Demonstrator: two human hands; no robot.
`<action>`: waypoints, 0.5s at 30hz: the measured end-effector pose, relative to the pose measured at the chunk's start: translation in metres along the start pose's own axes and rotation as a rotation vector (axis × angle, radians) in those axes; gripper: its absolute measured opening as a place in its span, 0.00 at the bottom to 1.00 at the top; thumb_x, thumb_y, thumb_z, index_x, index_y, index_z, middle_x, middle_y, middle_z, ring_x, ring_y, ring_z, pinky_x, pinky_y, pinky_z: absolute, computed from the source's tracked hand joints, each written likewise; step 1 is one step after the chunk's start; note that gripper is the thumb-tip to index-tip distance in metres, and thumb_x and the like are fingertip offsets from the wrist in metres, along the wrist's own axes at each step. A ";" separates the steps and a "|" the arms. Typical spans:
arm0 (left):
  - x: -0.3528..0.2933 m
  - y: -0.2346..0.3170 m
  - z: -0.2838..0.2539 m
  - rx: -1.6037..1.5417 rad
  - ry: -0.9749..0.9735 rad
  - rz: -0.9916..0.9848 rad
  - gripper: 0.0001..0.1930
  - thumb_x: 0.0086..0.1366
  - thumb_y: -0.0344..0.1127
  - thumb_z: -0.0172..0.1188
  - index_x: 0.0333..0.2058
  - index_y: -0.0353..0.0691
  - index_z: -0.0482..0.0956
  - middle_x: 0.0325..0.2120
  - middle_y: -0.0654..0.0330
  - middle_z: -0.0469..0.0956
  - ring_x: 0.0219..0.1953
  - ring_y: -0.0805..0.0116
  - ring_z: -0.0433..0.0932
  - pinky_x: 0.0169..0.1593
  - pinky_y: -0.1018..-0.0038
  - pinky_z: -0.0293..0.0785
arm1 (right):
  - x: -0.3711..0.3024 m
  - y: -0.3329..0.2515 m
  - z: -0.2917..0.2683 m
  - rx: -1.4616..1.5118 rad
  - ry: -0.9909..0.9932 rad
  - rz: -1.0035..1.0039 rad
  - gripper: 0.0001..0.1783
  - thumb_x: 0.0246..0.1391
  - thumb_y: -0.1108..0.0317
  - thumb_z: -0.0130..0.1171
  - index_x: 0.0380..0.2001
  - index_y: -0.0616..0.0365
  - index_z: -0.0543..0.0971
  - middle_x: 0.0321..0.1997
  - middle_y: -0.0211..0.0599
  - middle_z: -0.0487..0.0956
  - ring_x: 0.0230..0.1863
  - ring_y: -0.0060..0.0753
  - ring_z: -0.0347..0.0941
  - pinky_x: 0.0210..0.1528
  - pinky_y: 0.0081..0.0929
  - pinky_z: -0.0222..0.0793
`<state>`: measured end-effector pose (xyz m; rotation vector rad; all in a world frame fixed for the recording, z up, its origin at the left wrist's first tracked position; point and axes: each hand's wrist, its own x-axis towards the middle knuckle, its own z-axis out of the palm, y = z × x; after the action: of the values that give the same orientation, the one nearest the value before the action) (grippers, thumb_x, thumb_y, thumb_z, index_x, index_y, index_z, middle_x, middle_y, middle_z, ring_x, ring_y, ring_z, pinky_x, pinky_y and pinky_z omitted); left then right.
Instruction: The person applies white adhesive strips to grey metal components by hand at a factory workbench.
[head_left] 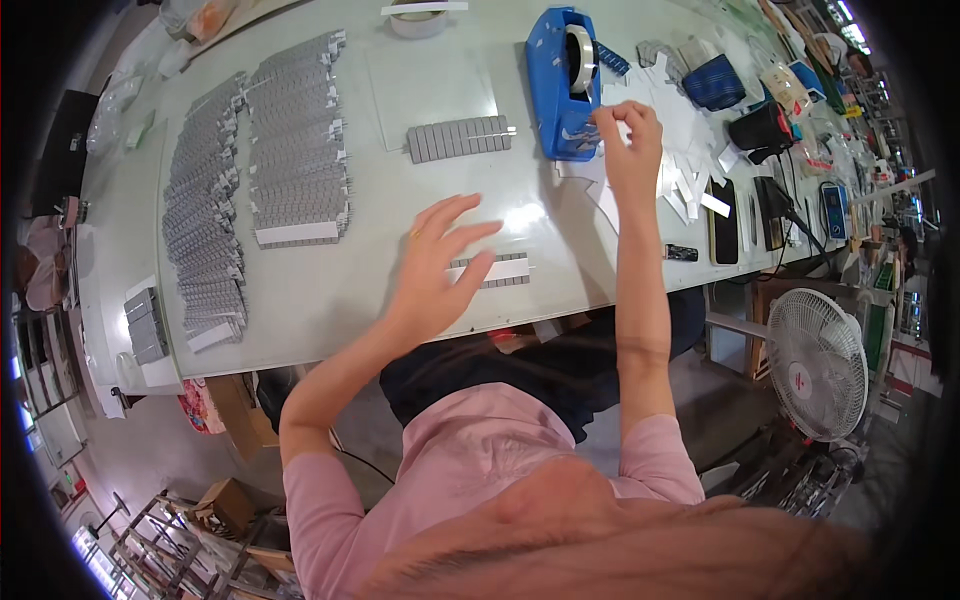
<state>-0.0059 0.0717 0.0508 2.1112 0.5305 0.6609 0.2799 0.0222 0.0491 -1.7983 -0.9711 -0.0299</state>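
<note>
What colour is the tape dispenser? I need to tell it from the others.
Blue, seen in the head view: tape dispenser.

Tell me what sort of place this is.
Probably a small assembly or packing workshop: long rows of small grey parts lined up on a worktable, a blue tape dispenser, and a floor fan beside it.

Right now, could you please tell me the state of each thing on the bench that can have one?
Left hand: open, fingers spread over a grey strip.
Right hand: fingertips pinched at the blue tape dispenser.
Tape dispenser: upright, roll loaded.
Phone: flat, screen dark.
Fan: standing; spinning or not, unclear.
Grey strips: stacked in rows.
</note>
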 end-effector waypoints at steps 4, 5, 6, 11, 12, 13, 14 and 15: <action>0.062 -0.003 0.035 -0.642 -0.104 -0.436 0.15 0.65 0.35 0.62 0.50 0.43 0.80 0.56 0.60 0.73 0.60 0.65 0.68 0.63 0.67 0.61 | -0.053 -0.029 -0.016 -0.002 0.063 -0.061 0.04 0.52 0.71 0.64 0.29 0.58 0.79 0.39 0.36 0.74 0.46 0.38 0.66 0.50 0.32 0.61; 0.078 -0.001 0.043 -0.912 -0.091 -0.611 0.14 0.66 0.36 0.61 0.49 0.42 0.80 0.53 0.62 0.75 0.57 0.68 0.70 0.60 0.68 0.63 | -0.066 -0.034 -0.022 0.024 0.050 -0.031 0.03 0.53 0.72 0.63 0.30 0.58 0.79 0.39 0.35 0.73 0.46 0.38 0.65 0.50 0.32 0.61; 0.092 0.001 0.049 -1.179 -0.077 -0.787 0.13 0.67 0.38 0.61 0.48 0.42 0.80 0.50 0.64 0.77 0.53 0.70 0.72 0.57 0.70 0.65 | -0.075 -0.036 -0.027 0.005 0.040 -0.027 0.02 0.53 0.72 0.62 0.30 0.57 0.79 0.39 0.35 0.73 0.46 0.38 0.65 0.50 0.32 0.61; 0.136 0.001 0.083 -1.470 -0.050 -0.957 0.11 0.65 0.37 0.63 0.45 0.42 0.81 0.42 0.66 0.79 0.46 0.73 0.73 0.50 0.73 0.66 | -0.096 -0.045 -0.038 -0.036 0.028 0.021 0.02 0.54 0.73 0.61 0.29 0.59 0.80 0.40 0.35 0.72 0.47 0.34 0.66 0.54 0.28 0.61; 0.140 0.004 0.086 -1.476 -0.046 -0.976 0.11 0.64 0.37 0.64 0.44 0.43 0.81 0.41 0.67 0.79 0.45 0.74 0.73 0.49 0.73 0.66 | -0.097 -0.045 -0.039 -0.042 0.025 0.031 0.02 0.54 0.73 0.62 0.30 0.59 0.80 0.40 0.35 0.72 0.48 0.34 0.66 0.55 0.29 0.60; 0.143 0.006 0.089 -1.481 -0.040 -0.994 0.11 0.63 0.37 0.65 0.43 0.43 0.81 0.40 0.68 0.80 0.44 0.74 0.73 0.48 0.73 0.66 | -0.099 -0.044 -0.040 -0.044 0.030 0.034 0.02 0.54 0.73 0.62 0.30 0.59 0.80 0.40 0.35 0.72 0.48 0.34 0.66 0.55 0.29 0.60; 0.144 0.007 0.092 -1.478 -0.040 -0.994 0.11 0.63 0.37 0.65 0.43 0.43 0.81 0.40 0.68 0.80 0.44 0.74 0.73 0.48 0.73 0.66 | -0.101 -0.042 -0.040 -0.064 0.028 0.025 0.02 0.54 0.73 0.62 0.30 0.59 0.80 0.40 0.35 0.72 0.48 0.35 0.66 0.54 0.30 0.61; 0.145 0.008 0.095 -1.463 -0.023 -0.962 0.10 0.61 0.37 0.67 0.40 0.46 0.82 0.37 0.69 0.79 0.43 0.76 0.72 0.47 0.74 0.65 | -0.103 -0.041 -0.040 -0.083 0.027 0.016 0.02 0.53 0.73 0.62 0.30 0.59 0.80 0.40 0.35 0.72 0.47 0.35 0.66 0.53 0.30 0.61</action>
<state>0.1667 0.0945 0.0475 0.3772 0.6521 0.2447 0.2016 -0.0658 0.0534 -1.8769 -0.9485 -0.0850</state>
